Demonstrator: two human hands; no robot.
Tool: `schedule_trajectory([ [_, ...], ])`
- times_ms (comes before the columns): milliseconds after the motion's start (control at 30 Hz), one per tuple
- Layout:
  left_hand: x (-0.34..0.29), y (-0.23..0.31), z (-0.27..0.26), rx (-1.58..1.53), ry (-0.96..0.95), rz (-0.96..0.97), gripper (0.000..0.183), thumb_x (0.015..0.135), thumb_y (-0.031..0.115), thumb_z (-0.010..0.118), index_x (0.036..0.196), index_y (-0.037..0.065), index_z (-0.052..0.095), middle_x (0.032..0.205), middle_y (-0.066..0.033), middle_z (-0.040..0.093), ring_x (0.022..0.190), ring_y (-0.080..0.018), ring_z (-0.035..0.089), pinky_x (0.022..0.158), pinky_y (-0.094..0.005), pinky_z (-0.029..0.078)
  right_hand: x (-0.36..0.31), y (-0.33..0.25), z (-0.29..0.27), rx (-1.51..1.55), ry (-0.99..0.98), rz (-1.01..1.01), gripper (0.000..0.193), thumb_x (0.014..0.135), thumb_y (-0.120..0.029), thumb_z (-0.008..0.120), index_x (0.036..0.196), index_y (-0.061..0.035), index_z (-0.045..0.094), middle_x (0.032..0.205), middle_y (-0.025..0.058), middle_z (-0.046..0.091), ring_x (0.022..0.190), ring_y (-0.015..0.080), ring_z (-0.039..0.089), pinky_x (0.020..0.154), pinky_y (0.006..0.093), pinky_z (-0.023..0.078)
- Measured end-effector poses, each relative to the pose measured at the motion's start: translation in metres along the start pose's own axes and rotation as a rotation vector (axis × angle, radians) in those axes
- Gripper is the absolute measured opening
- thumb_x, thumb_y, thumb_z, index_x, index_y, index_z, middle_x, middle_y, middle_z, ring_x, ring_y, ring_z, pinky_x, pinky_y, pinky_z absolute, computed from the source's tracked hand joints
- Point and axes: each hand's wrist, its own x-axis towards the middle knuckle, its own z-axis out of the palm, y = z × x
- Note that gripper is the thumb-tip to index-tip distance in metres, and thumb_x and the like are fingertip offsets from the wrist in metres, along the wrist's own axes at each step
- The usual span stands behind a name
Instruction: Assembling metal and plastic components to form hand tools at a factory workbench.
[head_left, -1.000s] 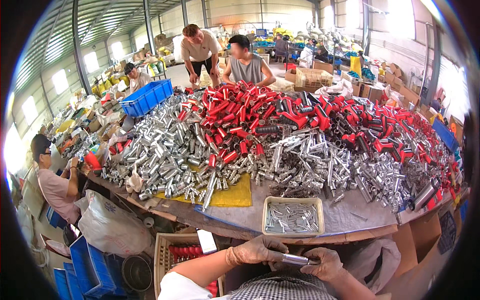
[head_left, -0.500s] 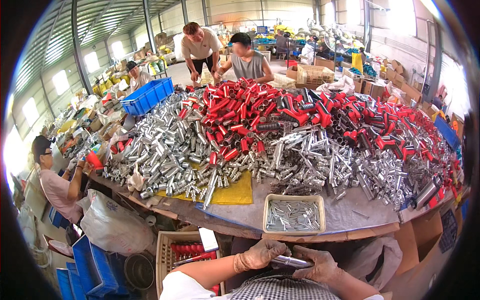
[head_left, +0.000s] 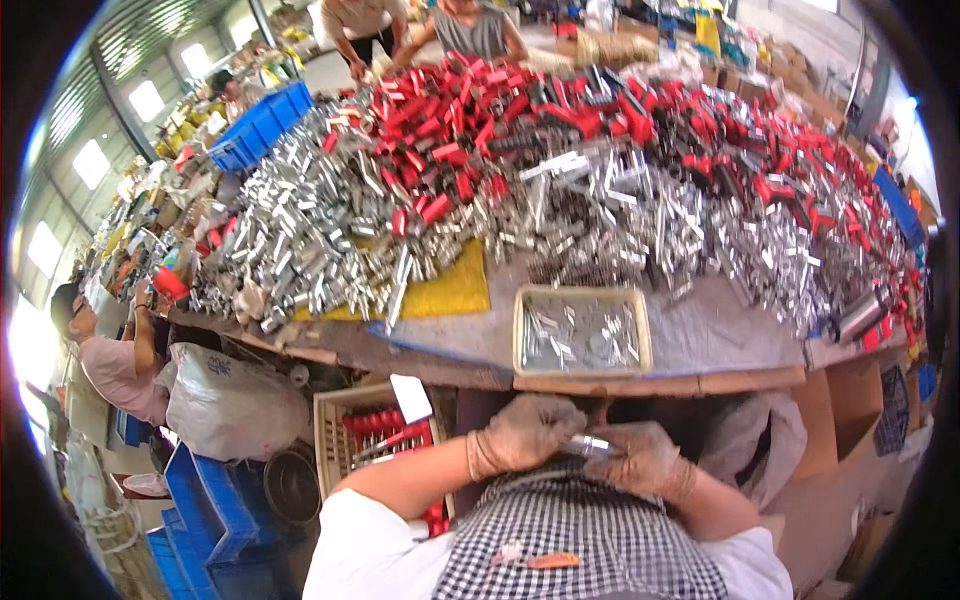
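Close in front of my checked apron (head_left: 590,545), my gloved hands meet around a short, shiny silver metal tube (head_left: 592,447). My right hand (head_left: 645,462) is closed around its right side. Bent fingers of my left hand (head_left: 530,432) grip at its left end, and the fingertips are partly hidden. Just beyond the hands, on the table edge, stands a shallow cream tray (head_left: 518,335) with thin silver pins (head_left: 560,345) in it; motion blurs them.
A large heap of silver metal parts (head_left: 300,230) and red handles (head_left: 430,120) covers the table (head_left: 720,335). Below left are a cream crate (head_left: 335,440) with red-handled pieces, blue bins (head_left: 190,500) and a white sack (head_left: 235,400). Co-workers (head_left: 120,370) work left and across.
The view has tipped downward, so the table sits higher in the picture and more apron shows. Both hands stay together on the metal tube, which now appears shorter and turned.
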Motion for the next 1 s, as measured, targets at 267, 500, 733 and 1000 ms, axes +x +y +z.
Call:
schedule_trajectory([
  [267,0.05,-0.012,-0.078,0.672,0.494,0.095,0.026,0.082,0.021,0.067,0.1,0.002,0.065,0.09,-0.0137,0.065,0.084,-0.0299,0.063,0.077,-0.0372,0.05,-0.011,0.003,-0.021,0.163,0.069,0.306,0.037,0.079,-0.022,0.072,0.11,-0.0035,0.065,0.083,0.0102,0.067,0.073,0.0132,0.062,0.069,0.0277,0.051],
  [500,0.115,-0.025,-0.053,1.202,0.088,0.05,0.021,0.074,0.007,0.054,0.089,0.001,0.067,0.08,-0.018,0.068,0.078,-0.032,0.068,0.069,-0.0426,0.053,-0.023,0.0,-0.017,0.066,0.117,0.23,0.04,0.074,-0.017,0.076,0.11,-0.0022,0.066,0.081,0.0093,0.066,0.075,0.0099,0.059,0.07,0.0277,0.049],
  [733,0.115,-0.02,-0.046,1.21,0.017,-0.117,0.017,0.076,0.009,0.056,0.083,0.001,0.069,0.081,-0.0205,0.069,0.076,-0.0321,0.069,0.066,-0.0425,0.054,-0.029,-0.01,-0.027,0.053,0.161,0.229,0.035,0.076,-0.02,0.073,0.106,-0.0047,0.067,0.085,0.011,0.068,0.079,0.0168,0.064,0.074,0.0292,0.05],
  [1000,0.084,-0.016,-0.069,0.483,0.435,0.421,0.015,0.079,0.005,0.064,0.093,0.001,0.06,0.085,-0.0078,0.061,0.078,-0.0202,0.059,0.072,-0.0298,0.048,-0.006,0.006,-0.045,-0.054,0.168,0.055,0.048,0.078,-0.021,0.068,0.124,-0.0127,0.058,0.107,0.0184,0.064,0.102,0.0309,0.062,0.088,0.0359,0.048],
])
